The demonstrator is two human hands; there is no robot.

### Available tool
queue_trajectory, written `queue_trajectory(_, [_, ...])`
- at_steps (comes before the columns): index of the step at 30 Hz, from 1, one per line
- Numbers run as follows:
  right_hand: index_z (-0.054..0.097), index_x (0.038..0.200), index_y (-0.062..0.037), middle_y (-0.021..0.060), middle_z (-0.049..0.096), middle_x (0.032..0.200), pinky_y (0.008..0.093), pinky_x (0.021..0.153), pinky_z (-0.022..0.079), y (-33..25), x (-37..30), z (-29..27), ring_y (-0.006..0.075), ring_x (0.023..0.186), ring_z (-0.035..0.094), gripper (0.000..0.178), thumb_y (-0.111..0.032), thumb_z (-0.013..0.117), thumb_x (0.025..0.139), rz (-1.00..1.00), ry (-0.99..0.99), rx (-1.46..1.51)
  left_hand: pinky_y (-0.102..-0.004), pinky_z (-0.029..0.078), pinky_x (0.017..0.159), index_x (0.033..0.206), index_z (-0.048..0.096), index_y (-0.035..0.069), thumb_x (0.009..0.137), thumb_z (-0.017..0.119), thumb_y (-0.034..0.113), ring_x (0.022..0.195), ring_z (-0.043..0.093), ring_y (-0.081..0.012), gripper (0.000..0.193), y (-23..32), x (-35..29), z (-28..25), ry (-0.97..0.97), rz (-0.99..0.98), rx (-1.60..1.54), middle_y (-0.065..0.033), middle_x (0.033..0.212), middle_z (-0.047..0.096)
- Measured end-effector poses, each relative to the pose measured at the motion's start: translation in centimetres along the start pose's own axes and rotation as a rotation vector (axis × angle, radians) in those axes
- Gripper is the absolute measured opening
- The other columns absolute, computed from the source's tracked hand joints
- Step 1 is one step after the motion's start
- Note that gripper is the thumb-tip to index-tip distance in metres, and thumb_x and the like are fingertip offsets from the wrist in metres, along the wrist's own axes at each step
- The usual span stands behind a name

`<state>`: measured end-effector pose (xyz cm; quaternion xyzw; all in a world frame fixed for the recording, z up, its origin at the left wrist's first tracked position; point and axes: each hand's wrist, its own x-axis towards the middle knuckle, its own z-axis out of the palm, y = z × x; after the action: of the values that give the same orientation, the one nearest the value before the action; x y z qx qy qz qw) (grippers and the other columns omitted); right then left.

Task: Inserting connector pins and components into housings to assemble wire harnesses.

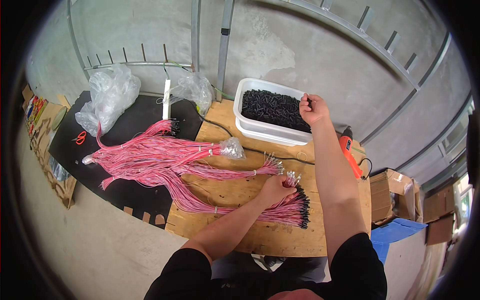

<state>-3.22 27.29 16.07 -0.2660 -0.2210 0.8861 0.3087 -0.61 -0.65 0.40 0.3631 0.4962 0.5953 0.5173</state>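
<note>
A: Grip?
B: Left hand [275,192] closed on pink wires [288,198], five o'clock of view centre; right hand [313,109], two o'clock, apparently pinches a black sleeve [309,103].
A: Handling?
B: Should be light, limp; hold just behind silver tips [294,177].

A black cable [216,123] crosses the gap between tub [270,136] and wires [145,156].

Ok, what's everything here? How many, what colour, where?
wires: many, pink, middle
tub: at least one, white, back
tubes: many, black, in tub
tool: one, orange-black, right of tub
scissors: one, red, left
bags: several, clear, back and middle
power strip: one, white, back
table: one, brown, centre
dark surface: one, black, left
boxes: several, brown, right
wall: one, grey, back
sleeves: two, black, bottom
left hand: one, bare, holding wires
right hand: one, bare, at tub's right end
</note>
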Motion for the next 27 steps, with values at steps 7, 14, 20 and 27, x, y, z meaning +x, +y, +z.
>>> queue_trajectory(7, [0.057,0.11,-0.0008,0.0075,0.056,0.08,0.0202,0.041,0.032,-1.0,-3.1,-0.8,0.012,0.06,0.046,0.017,-0.003,0.048,0.097,0.055,-0.255,-0.024,-0.0288,0.053,0.055,0.099,0.062,-0.005,0.091,0.071,0.001,0.063,0.066,-0.0156,0.013,-0.1,0.3,0.5,-0.009,-0.055,-0.079,-0.0108,0.077,0.069])
queue_trajectory(14, [0.06,0.111,-0.0018,0.0022,0.052,0.077,0.0213,0.04,0.032,2.3,-14.5,-6.1,0.0101,0.057,0.044,0.017,-0.008,0.054,0.097,0.073,-0.443,-0.153,-0.0303,0.06,0.062,0.101,0.062,-0.004,0.089,0.071,-0.001,0.071,0.07,-0.0178,0.015,-0.7,0.8,-0.3,0.007,-0.048,-0.129,-0.0093,0.087,0.068])
queue_trajectory(20, [0.067,0.112,0.0026,-0.0049,0.05,0.066,0.0209,0.044,0.024,7.2,-19.7,-14.0,0.0031,0.051,0.038,0.02,-0.013,0.062,0.1,-0.042,-0.103,-0.729,-0.0283,0.059,0.059,0.095,0.062,-0.003,0.087,0.074,0.0,0.069,0.069,-0.0156,0.014,-0.6,0.9,0.2,-0.009,-0.044,-0.159,-0.0081,0.084,0.067])
queue_trajectory(27, [0.07,0.107,0.0012,-0.0059,0.058,0.07,0.02,0.047,0.026,9.7,-19.7,-16.2,0.0014,0.053,0.037,0.019,-0.014,0.069,0.096,-0.078,-0.047,-0.877,-0.0264,0.059,0.064,0.107,0.064,0.001,0.09,0.072,0.001,0.074,0.067,-0.0126,0.019,-0.5,0.5,0.1,-0.067,-0.038,-0.155,-0.0047,0.09,0.067])
